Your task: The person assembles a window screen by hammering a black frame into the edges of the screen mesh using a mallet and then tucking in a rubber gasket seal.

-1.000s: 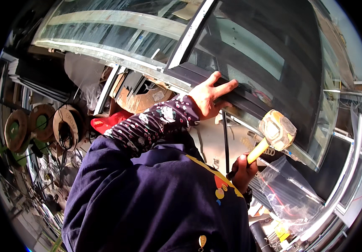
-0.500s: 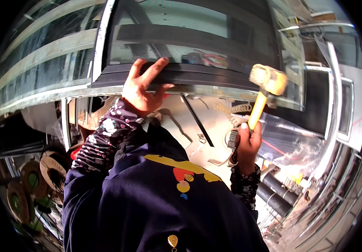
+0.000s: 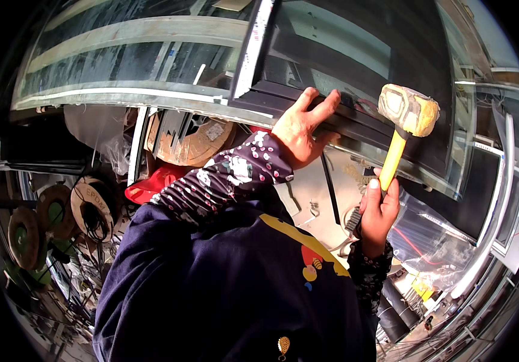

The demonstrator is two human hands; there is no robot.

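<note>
I have the right hand point(image 3: 382, 210), fingers clamped on the mallet point(image 3: 406, 119), whose head overlaps the dark-framed panel point(image 3: 362, 125) in my view; the left hand point(image 3: 298, 134) lies there, fingers apart.

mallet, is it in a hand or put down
In a hand: the right hand is wrapped around the lower part of the mallet, its yellow handle showing above the grip.
</note>
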